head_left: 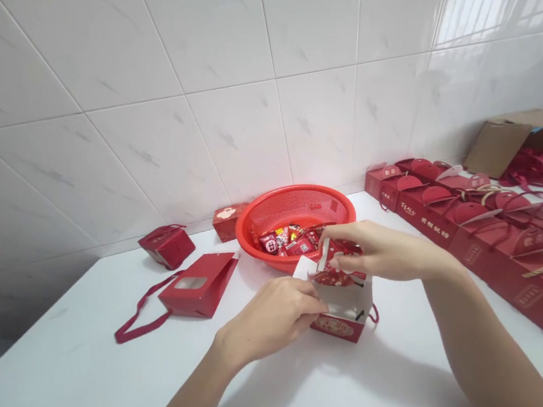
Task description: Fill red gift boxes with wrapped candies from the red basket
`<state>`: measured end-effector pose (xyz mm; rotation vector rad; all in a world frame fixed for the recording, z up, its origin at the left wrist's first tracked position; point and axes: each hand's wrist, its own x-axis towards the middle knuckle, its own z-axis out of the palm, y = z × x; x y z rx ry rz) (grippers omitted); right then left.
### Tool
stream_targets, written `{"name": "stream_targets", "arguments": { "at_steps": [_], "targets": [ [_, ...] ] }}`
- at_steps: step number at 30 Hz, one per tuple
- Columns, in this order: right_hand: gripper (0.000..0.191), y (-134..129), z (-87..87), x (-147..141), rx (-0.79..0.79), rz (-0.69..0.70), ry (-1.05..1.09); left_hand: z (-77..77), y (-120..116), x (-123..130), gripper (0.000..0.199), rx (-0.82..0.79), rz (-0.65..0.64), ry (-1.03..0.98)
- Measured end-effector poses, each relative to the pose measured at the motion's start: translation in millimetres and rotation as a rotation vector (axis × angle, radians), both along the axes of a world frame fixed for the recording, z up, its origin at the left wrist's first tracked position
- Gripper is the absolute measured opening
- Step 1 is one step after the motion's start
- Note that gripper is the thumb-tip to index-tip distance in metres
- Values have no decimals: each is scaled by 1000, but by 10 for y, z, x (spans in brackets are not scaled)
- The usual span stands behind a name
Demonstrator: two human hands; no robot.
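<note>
White tiles [221,28] ahead, and you're mid-fill, it seems: right hand [377,252] pinching a red packet [342,247] over the open box [338,329], left hand [277,314] gripping its edge. Boxes [424,212] at right look done; more packets [300,246] lie in the basket [295,193] just behind.

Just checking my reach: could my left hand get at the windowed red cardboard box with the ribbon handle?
Probably yes: the windowed red cardboard box lies left of your left hand, with nothing visible between them, though that hand would first need to leave the open, white-lined red box.
</note>
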<state>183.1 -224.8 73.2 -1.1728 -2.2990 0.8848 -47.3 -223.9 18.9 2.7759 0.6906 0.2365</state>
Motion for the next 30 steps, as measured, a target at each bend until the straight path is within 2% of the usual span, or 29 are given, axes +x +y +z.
{"name": "stream_targets", "arguments": {
  "at_steps": [5,10,14,24,30],
  "targets": [
    [14,-6,-9,-49,6,2,-110,35,-15,5,32,-47,25,22],
    [10,3,-53,-115,-34,47,-218,45,-19,14,30,-19,13,46],
    [16,14,-83,-129,-16,31,-199,27,-15,1,30,2,8,63],
    [26,-80,54,118,75,-29,-231,80,-37,-5,27,-88,15,43],
    [20,-48,29,195,48,68,-354,126,-73,3,28,-89,-56,15]
  ]
}}
